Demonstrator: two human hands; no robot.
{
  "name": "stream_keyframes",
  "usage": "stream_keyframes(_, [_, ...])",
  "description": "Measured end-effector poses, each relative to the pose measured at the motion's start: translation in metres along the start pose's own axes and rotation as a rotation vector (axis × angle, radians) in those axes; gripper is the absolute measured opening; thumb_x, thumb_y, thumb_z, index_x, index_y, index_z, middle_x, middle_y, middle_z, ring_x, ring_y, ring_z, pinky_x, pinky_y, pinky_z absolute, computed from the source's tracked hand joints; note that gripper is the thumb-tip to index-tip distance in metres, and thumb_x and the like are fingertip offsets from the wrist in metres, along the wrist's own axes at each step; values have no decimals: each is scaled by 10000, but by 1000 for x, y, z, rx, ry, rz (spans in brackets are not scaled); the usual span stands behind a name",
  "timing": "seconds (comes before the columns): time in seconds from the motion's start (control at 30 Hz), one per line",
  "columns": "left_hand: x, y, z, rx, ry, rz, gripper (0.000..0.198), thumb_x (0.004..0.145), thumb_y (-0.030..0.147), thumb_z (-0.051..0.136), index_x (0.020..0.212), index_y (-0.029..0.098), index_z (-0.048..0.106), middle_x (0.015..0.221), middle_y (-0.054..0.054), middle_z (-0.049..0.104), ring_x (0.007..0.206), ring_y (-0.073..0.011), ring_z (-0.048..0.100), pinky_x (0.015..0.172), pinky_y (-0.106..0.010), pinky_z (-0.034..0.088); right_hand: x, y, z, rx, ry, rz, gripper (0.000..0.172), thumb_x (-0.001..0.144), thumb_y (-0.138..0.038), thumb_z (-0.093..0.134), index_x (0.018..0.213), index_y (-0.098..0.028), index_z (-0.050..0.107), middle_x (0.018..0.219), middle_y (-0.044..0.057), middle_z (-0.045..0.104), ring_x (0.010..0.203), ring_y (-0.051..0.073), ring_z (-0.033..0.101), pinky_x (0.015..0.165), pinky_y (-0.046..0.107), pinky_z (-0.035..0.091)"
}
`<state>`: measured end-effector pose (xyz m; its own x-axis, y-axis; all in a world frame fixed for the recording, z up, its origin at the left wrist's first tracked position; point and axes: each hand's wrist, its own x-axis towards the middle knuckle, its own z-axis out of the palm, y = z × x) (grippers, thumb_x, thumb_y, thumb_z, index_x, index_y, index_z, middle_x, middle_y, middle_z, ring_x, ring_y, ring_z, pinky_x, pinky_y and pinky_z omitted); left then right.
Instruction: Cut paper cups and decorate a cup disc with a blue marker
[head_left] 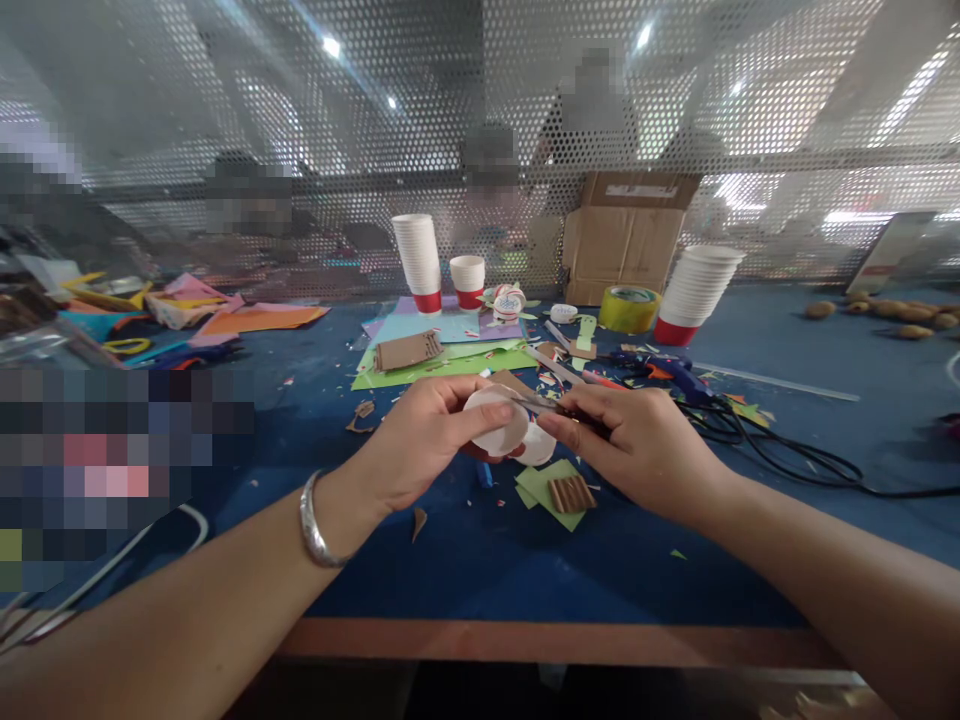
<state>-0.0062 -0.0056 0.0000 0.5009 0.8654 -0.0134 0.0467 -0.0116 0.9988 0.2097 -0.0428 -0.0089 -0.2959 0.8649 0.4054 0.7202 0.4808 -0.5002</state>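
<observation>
My left hand [442, 425], with a silver bangle on its wrist, pinches a round white paper piece [495, 425] that looks like a paper cup's base. Closed around a pair of scissors [536, 402], my right hand [626, 435] brings the blades to the top edge of that piece. The scissors' handles are mostly hidden by the fingers. A second white round paper piece [537, 445] shows just behind the first. Close below lie green paper [534, 487] and a small piece of corrugated cardboard [571, 494].
Stacked paper cups [416, 255] stand at the back, with another stack [697, 290] at right. Yellow tape [630, 310], a cardboard box [628, 240] and a blue glue gun [679, 375] with black cable are beyond my right hand. Paper scraps litter the blue table [570, 590].
</observation>
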Motion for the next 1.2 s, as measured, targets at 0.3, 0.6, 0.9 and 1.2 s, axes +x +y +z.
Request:
stream_keyframes(0.3, [0, -3, 2, -82, -1, -29, 183, 792, 328, 789, 850, 157, 759, 773, -22, 725, 693, -111, 634, 651, -215, 499, -1, 1, -2, -1, 10, -50, 373, 969, -437, 547, 710, -171, 584, 560, -55, 441, 499, 72, 347, 493, 232, 272])
stream_keyframes(0.6, [-1, 2, 4, -143, 17, -126, 160, 763, 277, 805, 813, 133, 758, 771, -48, 745, 665, -118, 662, 611, -205, 514, 0, 2, -4, -59, -4, -65, 379, 982, -419, 525, 686, -183, 525, 561, -54, 417, 521, 83, 348, 517, 243, 272])
stream_keyframes(0.9, [-2, 3, -4, -161, -134, -185, 120, 822, 273, 755, 887, 176, 779, 859, -65, 776, 765, -169, 736, 598, -206, 540, -1, 3, -6, -76, -19, -92, 378, 984, -425, 519, 690, -189, 517, 566, -46, 448, 521, 86, 385, 524, 249, 274])
stream_keyframes(1.2, [-3, 4, -3, -150, -144, -191, 114, 824, 266, 756, 834, 152, 760, 829, -68, 772, 729, -154, 724, 580, -194, 537, -1, 3, -5, -95, -49, -75, 376, 982, -440, 513, 703, -188, 532, 571, -43, 469, 508, 86, 384, 512, 253, 260])
